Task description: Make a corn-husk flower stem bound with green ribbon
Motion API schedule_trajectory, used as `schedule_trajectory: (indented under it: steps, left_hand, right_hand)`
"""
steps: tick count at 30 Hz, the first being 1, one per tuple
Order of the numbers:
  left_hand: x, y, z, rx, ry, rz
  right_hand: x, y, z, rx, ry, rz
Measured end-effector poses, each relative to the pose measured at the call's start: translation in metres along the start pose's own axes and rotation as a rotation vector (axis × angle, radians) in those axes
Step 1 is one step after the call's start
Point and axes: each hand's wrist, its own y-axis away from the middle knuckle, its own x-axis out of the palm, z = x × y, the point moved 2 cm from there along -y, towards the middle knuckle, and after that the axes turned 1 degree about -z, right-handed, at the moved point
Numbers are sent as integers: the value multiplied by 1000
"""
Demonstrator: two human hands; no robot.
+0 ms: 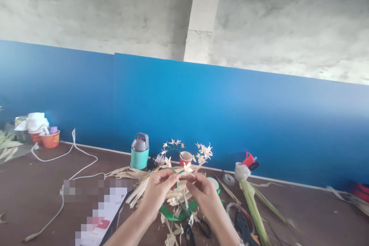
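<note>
Near our worktop's (311,215) far edge stands a turquoise flask (140,158). Short of that edge, our left hand (162,188) pinches a green stem (177,183). Scissors (188,215) lie below. Our right hand's (204,193) fingers are narrowed by a pale flower (188,167); we can't tell their grip. Rightward lies tape (229,179).

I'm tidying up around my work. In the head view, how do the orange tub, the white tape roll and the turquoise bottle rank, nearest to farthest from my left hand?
From your left hand:
1. Turquoise bottle, just beyond it, slightly left.
2. White tape roll, right, past your right hand.
3. Orange tub, far left.
</note>
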Motion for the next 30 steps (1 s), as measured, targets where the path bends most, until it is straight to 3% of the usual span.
schedule_trajectory:
  steps: [4, 8, 18, 21, 26, 30]
  left_hand:
    - [3, 0, 1, 81, -42, -69]
    - [6, 0, 7, 71, -45, -88]
    - [7, -1, 12, 55, -54, -40]
    - [7, -1, 13, -14, -8, -48]
    - [7, -3, 19, -245, 246, 31]
    - [7, -4, 19, -260, 225, 49]
  right_hand:
    - [11, 10, 9, 31, -75, 78]
    - [20, 13, 7, 104, -23, 32]
    - [13, 13, 6, 107, 107, 46]
    - [14, 12, 5, 71, 151, 38]
    - [12, 7, 2, 57, 128, 103]
    - [7, 6, 1, 41, 177, 82]
